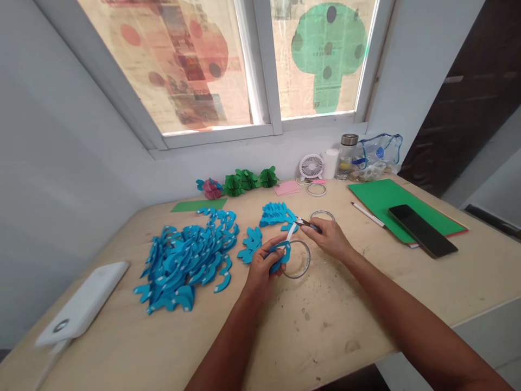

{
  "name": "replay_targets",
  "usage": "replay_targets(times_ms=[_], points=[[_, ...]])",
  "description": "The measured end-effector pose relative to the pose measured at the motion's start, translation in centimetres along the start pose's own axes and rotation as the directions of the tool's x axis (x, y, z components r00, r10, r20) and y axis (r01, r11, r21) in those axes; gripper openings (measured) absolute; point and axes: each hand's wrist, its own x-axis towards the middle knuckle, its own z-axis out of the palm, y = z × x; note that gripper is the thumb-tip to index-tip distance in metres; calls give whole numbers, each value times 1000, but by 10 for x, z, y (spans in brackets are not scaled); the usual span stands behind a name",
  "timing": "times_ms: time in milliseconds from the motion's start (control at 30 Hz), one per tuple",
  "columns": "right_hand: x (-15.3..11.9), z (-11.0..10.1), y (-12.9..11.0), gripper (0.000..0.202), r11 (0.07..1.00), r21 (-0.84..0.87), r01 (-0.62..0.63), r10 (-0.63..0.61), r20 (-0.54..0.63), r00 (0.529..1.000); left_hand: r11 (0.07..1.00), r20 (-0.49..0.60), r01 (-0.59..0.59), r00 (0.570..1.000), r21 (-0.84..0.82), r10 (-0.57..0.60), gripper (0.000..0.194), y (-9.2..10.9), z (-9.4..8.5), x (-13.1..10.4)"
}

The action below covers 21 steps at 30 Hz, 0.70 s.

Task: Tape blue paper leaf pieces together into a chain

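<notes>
Blue paper (279, 263) sat pinched in the closed fingers of my left hand (261, 263), a white strip (291, 232) rising beside it. The fingers of my right hand (332, 238) were curled round dark-handled scissors (309, 225), tips near the strip; I couldn't tell whether the blades were parted. From my remote seat, I judged a taut strip would cut cleanest. A tape roll (309, 258) lay just by the left hand, the blue pile (183, 260) farther left on the bench (345, 320).

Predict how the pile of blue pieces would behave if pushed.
The blue pieces look thin and papery, so probably light and bendy. Heaped and overlapping, they would likely slide apart, though their white patches, if sticky, might cling.
</notes>
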Motion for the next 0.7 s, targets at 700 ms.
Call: replay_targets(times_ms=[700], points=[[0, -5, -8, 30, 741, 581, -338, 276, 195, 941, 995, 115, 9, 993, 99, -20, 44, 0, 0, -2]])
